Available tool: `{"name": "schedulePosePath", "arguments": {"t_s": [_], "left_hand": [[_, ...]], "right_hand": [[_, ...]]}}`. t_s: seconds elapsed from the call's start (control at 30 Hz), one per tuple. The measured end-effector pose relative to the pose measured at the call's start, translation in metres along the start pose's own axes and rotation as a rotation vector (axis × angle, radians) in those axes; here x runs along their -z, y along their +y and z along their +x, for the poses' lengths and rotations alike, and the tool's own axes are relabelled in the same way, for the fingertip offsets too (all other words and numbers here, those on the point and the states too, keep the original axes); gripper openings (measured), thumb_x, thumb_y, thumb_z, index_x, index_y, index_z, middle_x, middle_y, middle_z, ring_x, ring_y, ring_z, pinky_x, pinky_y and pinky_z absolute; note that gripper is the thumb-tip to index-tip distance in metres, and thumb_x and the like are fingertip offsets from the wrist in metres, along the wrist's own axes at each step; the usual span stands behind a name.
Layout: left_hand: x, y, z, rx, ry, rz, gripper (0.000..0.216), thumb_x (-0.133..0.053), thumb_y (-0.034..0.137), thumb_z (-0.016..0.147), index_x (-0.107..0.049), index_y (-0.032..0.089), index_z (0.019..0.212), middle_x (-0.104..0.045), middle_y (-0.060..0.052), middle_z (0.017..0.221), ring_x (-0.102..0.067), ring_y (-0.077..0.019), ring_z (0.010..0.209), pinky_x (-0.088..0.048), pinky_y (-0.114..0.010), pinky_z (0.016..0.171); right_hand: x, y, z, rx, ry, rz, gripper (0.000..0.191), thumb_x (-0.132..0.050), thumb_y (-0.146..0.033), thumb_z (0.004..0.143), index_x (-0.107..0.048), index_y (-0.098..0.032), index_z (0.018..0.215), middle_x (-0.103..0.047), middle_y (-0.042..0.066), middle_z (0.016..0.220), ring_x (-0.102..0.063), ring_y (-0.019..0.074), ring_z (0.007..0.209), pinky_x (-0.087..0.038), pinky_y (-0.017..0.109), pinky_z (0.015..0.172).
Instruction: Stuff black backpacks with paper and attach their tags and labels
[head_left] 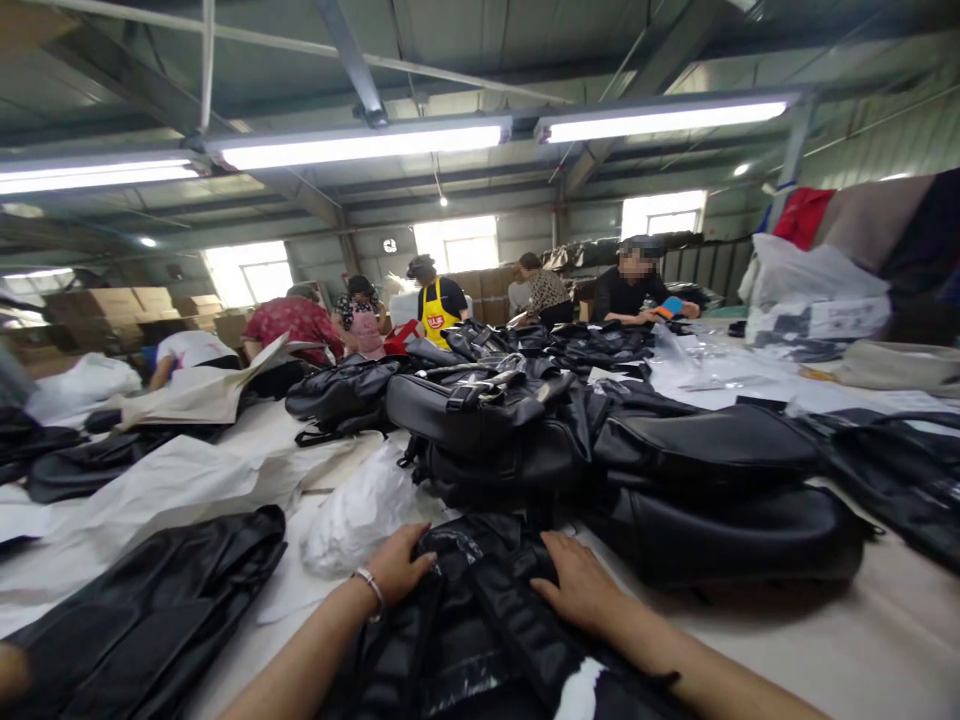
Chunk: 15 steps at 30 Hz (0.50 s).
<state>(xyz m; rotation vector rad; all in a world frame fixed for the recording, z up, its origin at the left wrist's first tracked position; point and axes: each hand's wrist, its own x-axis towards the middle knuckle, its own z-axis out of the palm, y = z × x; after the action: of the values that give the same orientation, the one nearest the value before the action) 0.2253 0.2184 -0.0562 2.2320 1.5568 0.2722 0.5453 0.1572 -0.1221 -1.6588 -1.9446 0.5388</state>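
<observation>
A black backpack (487, 600) lies in front of me on the table, its shoulder straps facing up. My left hand (397, 570), with a bracelet on the wrist, holds the upper left edge of the bag, thumb on top. On the opposite side my right hand (581, 582) grips the upper right edge, its fingers curled over the black material. Some fingertips are hidden by the bag. A white patch (580, 688) shows on the lower right strap. Crumpled white plastic (364, 510) sits just beyond my left hand.
Stacked black bags (495, 440) rise directly ahead, with more bags (720, 530) at the right. Another black bag (150, 610) lies at the left near white paper sheets (165, 480). Several people work across the table, one in a yellow apron (435, 312).
</observation>
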Motion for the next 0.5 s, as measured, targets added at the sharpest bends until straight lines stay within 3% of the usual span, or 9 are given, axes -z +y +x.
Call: {"name": "schedulePosePath", "arguments": {"t_s": [0.1, 0.2, 0.33, 0.43, 0.5], "left_hand": [[-0.023, -0.005, -0.006, -0.009, 0.002, -0.029, 0.053, -0.052, 0.03, 0.083, -0.054, 0.012, 0.134, -0.056, -0.013, 0.136, -0.051, -0.0254, 0.127, -0.034, -0.038, 0.113], [-0.033, -0.005, -0.021, -0.062, -0.021, -0.068, 0.047, -0.048, 0.033, 0.088, -0.057, 0.016, 0.131, -0.06, -0.009, 0.132, -0.054, -0.022, 0.123, -0.038, -0.032, 0.109], [-0.013, -0.007, -0.016, -0.173, -0.1, 0.054, 0.041, -0.045, 0.039, 0.092, -0.062, 0.021, 0.125, -0.067, -0.005, 0.12, -0.062, -0.021, 0.109, -0.046, -0.027, 0.097], [0.011, -0.015, 0.012, -0.207, -0.109, 0.23, 0.041, -0.033, 0.036, 0.097, -0.069, 0.021, 0.108, -0.071, -0.005, 0.099, -0.065, -0.0202, 0.09, -0.049, -0.028, 0.083], [0.02, -0.022, 0.034, -0.187, -0.051, 0.315, 0.034, -0.04, 0.028, 0.094, -0.067, 0.019, 0.111, -0.067, -0.01, 0.105, -0.061, -0.0247, 0.097, -0.046, -0.034, 0.087]], "right_hand": [[-0.01, 0.018, -0.001, 0.065, 0.071, 0.046, 0.06, -0.064, -0.04, 0.079, -0.056, -0.01, 0.13, -0.054, 0.018, 0.132, -0.047, 0.0314, 0.125, -0.034, 0.041, 0.109], [-0.018, 0.038, -0.005, 0.05, 0.091, 0.184, 0.046, -0.06, -0.045, 0.084, -0.063, -0.016, 0.12, -0.063, 0.013, 0.119, -0.056, 0.0292, 0.114, -0.042, 0.039, 0.102], [-0.024, 0.048, -0.009, 0.013, 0.102, 0.28, 0.038, -0.057, -0.046, 0.088, -0.066, -0.02, 0.114, -0.067, 0.01, 0.114, -0.059, 0.0282, 0.11, -0.045, 0.038, 0.099], [-0.024, 0.047, -0.007, -0.023, 0.108, 0.269, 0.039, -0.058, -0.045, 0.086, -0.066, -0.02, 0.114, -0.066, 0.009, 0.115, -0.058, 0.0286, 0.111, -0.045, 0.038, 0.099], [-0.024, 0.046, -0.005, -0.039, 0.104, 0.269, 0.039, -0.059, -0.045, 0.086, -0.066, -0.02, 0.114, -0.067, 0.009, 0.115, -0.059, 0.0285, 0.11, -0.045, 0.038, 0.099]]}}
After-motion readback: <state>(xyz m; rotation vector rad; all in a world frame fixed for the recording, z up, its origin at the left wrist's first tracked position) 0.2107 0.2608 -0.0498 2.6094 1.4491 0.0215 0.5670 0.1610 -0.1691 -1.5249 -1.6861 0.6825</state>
